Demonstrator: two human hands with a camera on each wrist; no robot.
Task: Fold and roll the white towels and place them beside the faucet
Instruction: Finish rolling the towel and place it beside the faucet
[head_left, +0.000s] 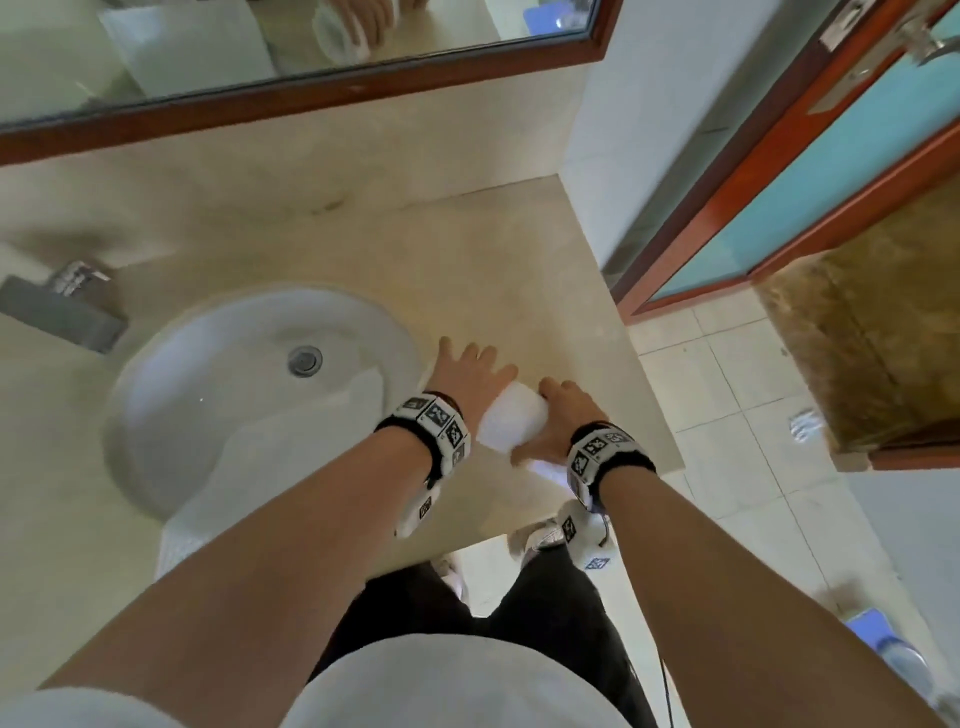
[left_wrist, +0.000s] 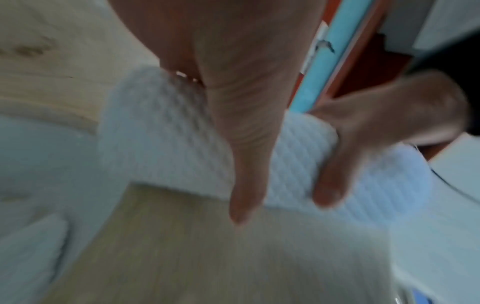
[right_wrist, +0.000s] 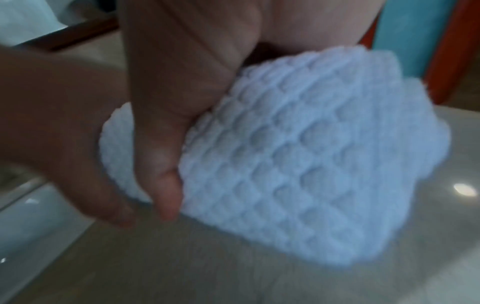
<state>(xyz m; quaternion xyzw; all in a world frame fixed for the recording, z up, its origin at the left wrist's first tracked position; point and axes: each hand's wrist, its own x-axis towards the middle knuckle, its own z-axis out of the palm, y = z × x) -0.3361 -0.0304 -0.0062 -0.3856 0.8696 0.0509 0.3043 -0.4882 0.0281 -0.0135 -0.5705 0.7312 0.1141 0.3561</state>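
Note:
A rolled white waffle towel (head_left: 511, 423) lies on the beige counter (head_left: 467, 249) just right of the sink (head_left: 171, 395). My left hand (head_left: 470, 371) lies over the roll's far end with its fingers spread straight; the palm (left_wrist: 239, 98) presses the roll (left_wrist: 161, 131), the thumb pointing down in front of it. My right hand (head_left: 563, 418) grips the near end, thumb (right_wrist: 161, 164) against the roll (right_wrist: 285, 164) and fingers over the top. A second white towel (head_left: 291, 431) hangs over the sink's front rim into the basin. The faucet (head_left: 67, 306) stands left of the basin.
A wood-framed mirror (head_left: 311, 93) hangs behind the counter. The counter ends close to the right of my hands, above a tiled floor (head_left: 727, 395). A door with blue glass panels (head_left: 810, 171) stands open at the right.

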